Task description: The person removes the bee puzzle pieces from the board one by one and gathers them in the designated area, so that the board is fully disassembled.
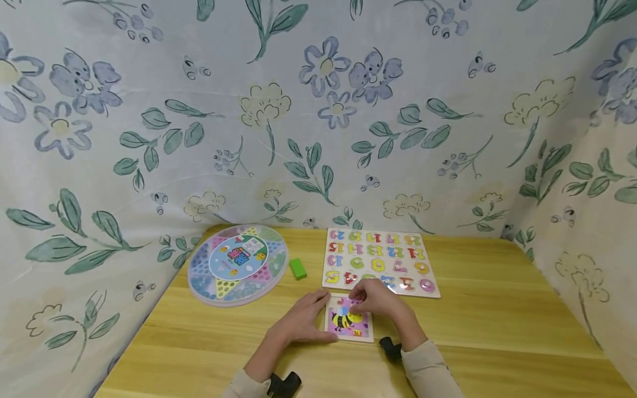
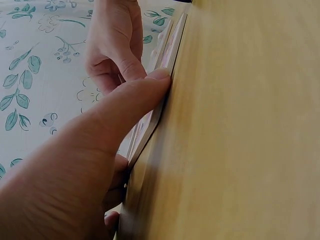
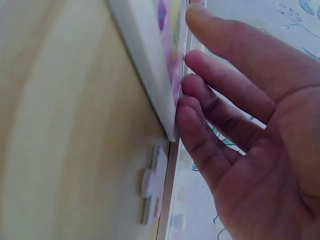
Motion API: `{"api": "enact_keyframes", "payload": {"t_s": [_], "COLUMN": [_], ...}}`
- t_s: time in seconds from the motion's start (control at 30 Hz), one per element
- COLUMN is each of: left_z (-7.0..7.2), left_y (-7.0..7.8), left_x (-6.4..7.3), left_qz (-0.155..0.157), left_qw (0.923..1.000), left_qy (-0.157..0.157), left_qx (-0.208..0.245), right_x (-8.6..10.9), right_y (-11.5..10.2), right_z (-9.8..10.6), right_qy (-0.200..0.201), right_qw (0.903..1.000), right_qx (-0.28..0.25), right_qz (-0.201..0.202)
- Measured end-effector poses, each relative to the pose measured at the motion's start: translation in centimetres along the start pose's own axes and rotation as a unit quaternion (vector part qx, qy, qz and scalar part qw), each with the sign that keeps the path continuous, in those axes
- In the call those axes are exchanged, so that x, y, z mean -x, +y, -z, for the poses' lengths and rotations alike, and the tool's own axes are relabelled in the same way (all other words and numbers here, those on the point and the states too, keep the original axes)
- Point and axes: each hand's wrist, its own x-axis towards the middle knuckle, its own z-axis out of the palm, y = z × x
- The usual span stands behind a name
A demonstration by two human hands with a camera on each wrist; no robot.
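A small square wooden bee jigsaw puzzle [image 1: 340,329] lies flat on the table, yellow and black on pink. My left hand [image 1: 301,320] holds it by the edges, the thumb at the near edge and the fingers along the left and far side. In the left wrist view the thumb [image 2: 135,97] presses on the puzzle's rim. My right hand [image 1: 380,301] reaches over the puzzle's upper right part, fingertips touching its face; no piece shows between thumb and fingers. A loose jigsaw piece [image 3: 154,185] rests on the table beside the puzzle in the right wrist view.
Just beyond the puzzle lies a number board [image 1: 380,265] with coloured digits. A round marble game board [image 1: 199,276] sits at the left, with a green block [image 1: 298,269] between them. Floral cloth [image 1: 318,138] hangs behind the wooden table [image 1: 497,331].
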Motion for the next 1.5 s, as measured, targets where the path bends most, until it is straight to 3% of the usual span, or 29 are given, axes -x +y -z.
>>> {"api": "enact_keyframes", "payload": {"t_s": [0.43, 0.7, 1.5], "left_z": [0.0, 0.0, 0.2], "left_y": [0.0, 0.0, 0.2], "left_x": [0.0, 0.0, 0.1], "left_qz": [-0.009, -0.015, -0.013], "left_qw": [0.9999, 0.9998, 0.9998], "left_qy": [0.005, 0.01, 0.013], "left_qx": [-0.005, -0.001, -0.001], "right_x": [-0.1, -0.2, -0.2], "right_y": [-0.5, -0.8, -1.3], "right_z": [-0.2, -0.3, -0.3], "right_qy": [0.001, -0.002, 0.011], "right_qw": [0.9996, 0.9991, 0.9987], "right_qx": [0.029, 0.026, -0.004], "right_qz": [-0.003, -0.033, -0.049]}}
